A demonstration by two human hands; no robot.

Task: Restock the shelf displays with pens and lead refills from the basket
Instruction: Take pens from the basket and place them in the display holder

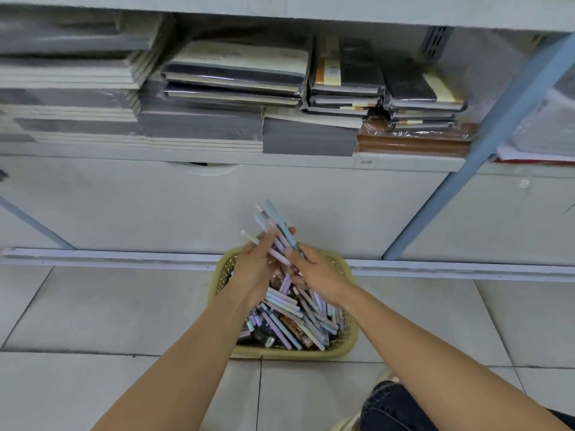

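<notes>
A yellow plastic basket [345,346] stands on the tiled floor in front of the shelf unit. It is full of pastel pens [289,318] and small dark packets [295,332]. Above the basket my left hand [253,269] grips a bunch of pastel pens [273,222] that fan out upward. My right hand [317,273] pinches the lower part of the same bunch from the right side. The two hands nearly touch.
The bottom shelf [217,158] holds stacks of wrapped notebooks [236,73] and grey pads. A blue shelf upright [485,144] slants at the right. A white base panel [155,206] sits below the shelf. My knee in dark jeans [395,405] shows at the lower right.
</notes>
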